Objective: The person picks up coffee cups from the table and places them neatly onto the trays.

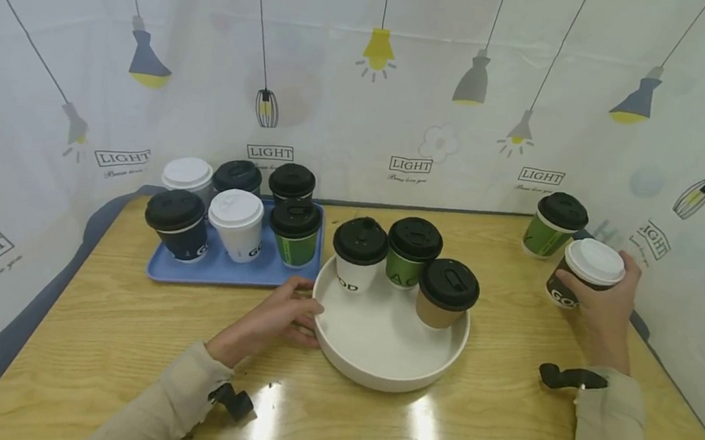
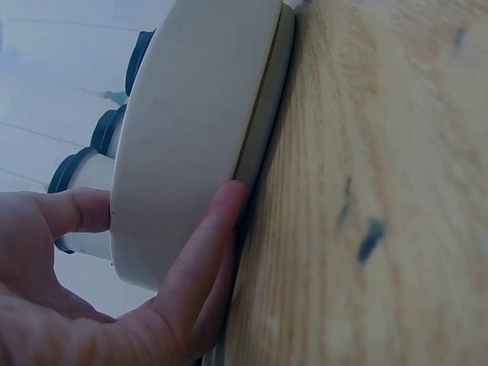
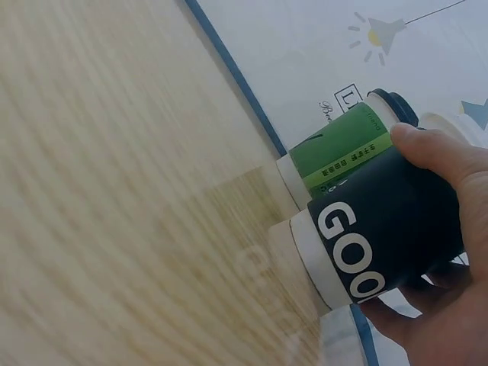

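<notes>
My left hand [image 1: 282, 316] holds the left side of a round white tray [image 1: 378, 350]. In the left wrist view the thumb [image 2: 84, 210] meets its rim and the index fingertip [image 2: 229, 200] lies low on its wall. Inside stand a white paper cup [image 1: 355, 275], a green cup [image 1: 400, 270] and a brown cup [image 1: 438, 313], all black-lidded. At the right, my right hand [image 1: 611, 309] grips a black-sleeved paper cup [image 3: 389, 221] marked "GOO", with a white lid [image 1: 595, 260]. Its base is close over the table. Just behind it stands a green black-lidded cup [image 1: 545, 233].
A blue rectangular tray [image 1: 226, 277] with several lidded paper cups, some black-lidded and some white-lidded, lies left of the round tray. The wooden table [image 1: 488, 403] ends at a lamp-patterned cloth [image 1: 348, 127] behind and at both sides.
</notes>
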